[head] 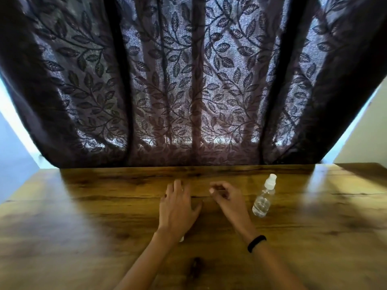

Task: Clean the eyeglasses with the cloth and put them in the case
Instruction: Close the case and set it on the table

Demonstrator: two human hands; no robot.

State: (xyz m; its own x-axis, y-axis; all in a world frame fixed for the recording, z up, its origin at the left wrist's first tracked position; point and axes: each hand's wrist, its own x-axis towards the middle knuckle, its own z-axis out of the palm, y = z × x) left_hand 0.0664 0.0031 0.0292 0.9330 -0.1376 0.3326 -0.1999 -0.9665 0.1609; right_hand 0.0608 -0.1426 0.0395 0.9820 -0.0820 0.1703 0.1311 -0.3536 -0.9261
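Note:
My left hand (178, 208) lies flat with straight fingers over the wooden table (83, 206), palm down. A small white object (181, 239) peeks out from under its wrist; what it is I cannot tell. My right hand (226, 197) hovers just to the right with loosely curled fingers and nothing visible in them. It wears a black band (256, 243) at the wrist. No eyeglasses, cloth or case show in the head view.
A small clear spray bottle (263, 198) with a white cap lies on the table right of my right hand. A dark leaf-patterned curtain (188, 91) hangs behind the table's far edge. Bare wood stretches to both sides.

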